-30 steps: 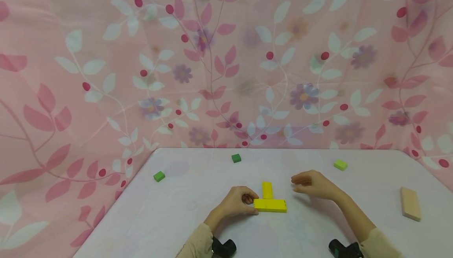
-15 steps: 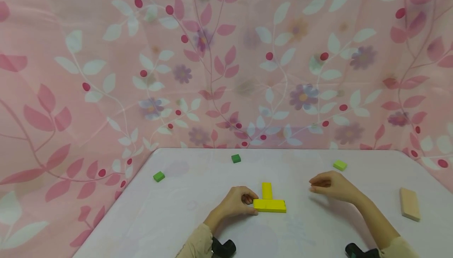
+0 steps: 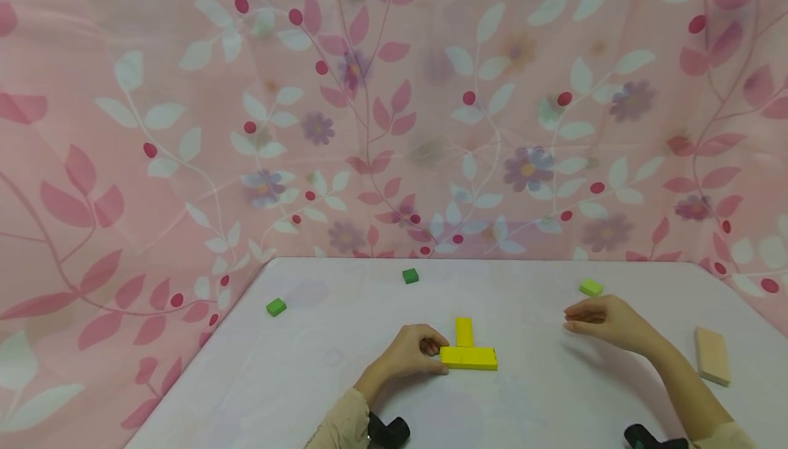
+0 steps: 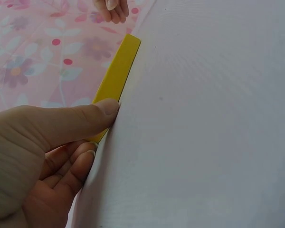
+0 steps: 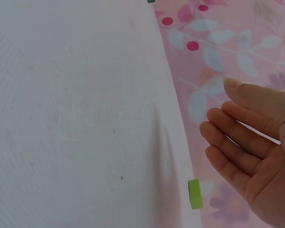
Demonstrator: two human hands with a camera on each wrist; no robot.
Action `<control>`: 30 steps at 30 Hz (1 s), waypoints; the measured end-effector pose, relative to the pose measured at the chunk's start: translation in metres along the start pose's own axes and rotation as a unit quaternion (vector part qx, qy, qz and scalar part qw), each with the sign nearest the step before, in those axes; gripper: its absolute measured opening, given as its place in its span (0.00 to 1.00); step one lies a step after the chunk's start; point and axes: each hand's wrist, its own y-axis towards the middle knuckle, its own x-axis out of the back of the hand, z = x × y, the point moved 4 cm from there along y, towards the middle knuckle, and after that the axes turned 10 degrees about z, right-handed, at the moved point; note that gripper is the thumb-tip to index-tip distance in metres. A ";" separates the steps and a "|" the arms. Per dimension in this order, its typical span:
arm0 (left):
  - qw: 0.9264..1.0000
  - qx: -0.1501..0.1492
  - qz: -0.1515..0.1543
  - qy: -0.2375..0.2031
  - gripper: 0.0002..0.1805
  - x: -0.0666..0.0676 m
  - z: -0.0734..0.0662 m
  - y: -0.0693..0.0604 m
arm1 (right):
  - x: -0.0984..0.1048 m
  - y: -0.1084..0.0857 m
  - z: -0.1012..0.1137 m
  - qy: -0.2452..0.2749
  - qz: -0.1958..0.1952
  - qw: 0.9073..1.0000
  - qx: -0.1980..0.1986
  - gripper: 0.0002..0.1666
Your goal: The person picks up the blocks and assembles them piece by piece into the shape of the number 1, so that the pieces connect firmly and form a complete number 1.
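1. The left hand (image 3: pixel 409 353) pinches the left end of the long yellow bar (image 3: pixel 470 358); from here, its thumb lies along the near side while the fingers curl in at the end.
2. I take that grip as steadying: holding only the end leaves the bar's middle and right end uncovered, and should keep it from slipping out of line with the shorter-looking yellow block (image 3: pixel 464 332).
3. That block runs away from the bar's far side, near its middle, so the two make an upside-down T; they look to be touching, though I can't be sure.
4. The right hand (image 3: pixel 606 322) holds nothing. It hangs above the table (image 3: pixel 492 415), well to the right of the bar, thumb apart from its gently bent fingers.
5. Beyond the bar, far to its right, sits a lime block (image 3: pixel 592 287), near that hand; a wooden block (image 3: pixel 713 356) lies well right of the bar.
6. Two green blocks (image 3: pixel 410 276) sit beyond the bar and to its left, perhaps spread out to leave working room.
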 end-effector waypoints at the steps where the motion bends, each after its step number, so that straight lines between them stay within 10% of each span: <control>1: 1.000 -0.001 0.000 0.000 0.17 0.000 0.000 0.000 | 0.001 -0.002 -0.001 0.001 -0.001 1.000 -0.001 0.14; 30: 0.999 -0.030 -0.003 -0.028 0.18 0.000 0.002 -0.004 | 0.031 -0.052 -0.039 0.028 -0.047 0.994 -0.098 0.23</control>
